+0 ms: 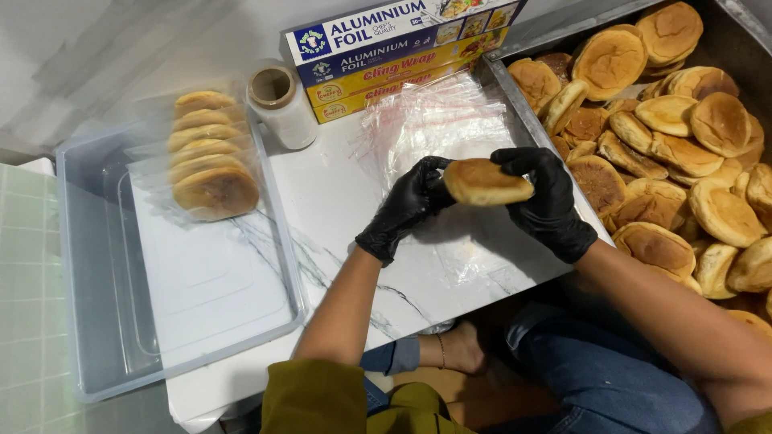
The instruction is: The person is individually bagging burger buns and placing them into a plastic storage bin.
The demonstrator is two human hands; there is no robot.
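Note:
Both my hands wear black gloves and hold one round golden bun (485, 182) above a white marble tabletop (338, 201). My left hand (406, 205) grips the bun's left edge. My right hand (547, 201) grips its right edge from above. Under the bun lies a pile of clear plastic bags (434, 120). To the right, a metal tray (515, 104) is heaped with several loose buns (675, 161).
A clear plastic bin (104, 297) at the left holds a row of bagged buns (211, 153). A roll of clear wrap (281, 104) stands beside it. Foil and cling-wrap boxes (386, 48) lie at the back. My knees and a bare foot show below the table edge.

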